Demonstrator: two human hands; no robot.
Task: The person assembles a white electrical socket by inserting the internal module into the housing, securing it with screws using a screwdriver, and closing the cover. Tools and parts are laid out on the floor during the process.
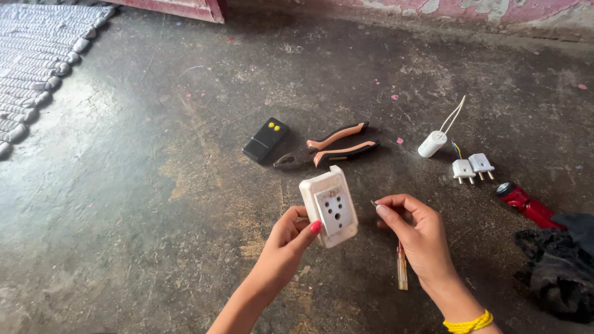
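Left hand [289, 238] grips the white socket box [329, 206] upright above the floor [124, 185], sockets facing right. Right hand [419, 232], just beside it, pinches a tester screwdriver [401, 272], tip towards the box, handle hanging down.

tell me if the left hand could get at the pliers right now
Probably not freely: the left hand is occupied holding the white socket box. The pliers lie just beyond on bare floor, nothing covering them.

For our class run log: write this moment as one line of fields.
left hand: holds white socket box | right hand: grip on screwdriver, beside box | floor: pliers, black switch, two plugs
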